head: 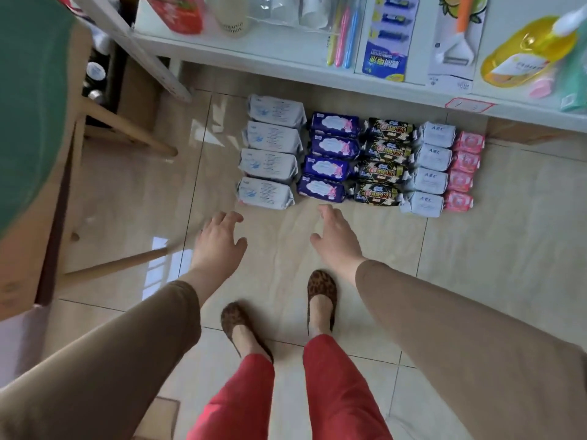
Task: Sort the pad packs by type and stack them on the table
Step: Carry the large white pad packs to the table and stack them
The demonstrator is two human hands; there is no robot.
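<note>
While glossy soft pad packs (pixel 355 158) lie on tile, left hand (pixel 219 241) & right hand (pixel 336 236) hang loose, empty.

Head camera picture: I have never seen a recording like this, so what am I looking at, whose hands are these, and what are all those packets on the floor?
No machine here: a person wears a camera on the head, looking down past their own arms. The left hand and right hand reach forward, fingers relaxed, holding nothing. On the tiled floor lie pad packs in five columns of four, sorted by type: pale grey packs, purple packs, black packs, white ABC packs and small pink packs. A white shelf of goods stands above them.
</note>
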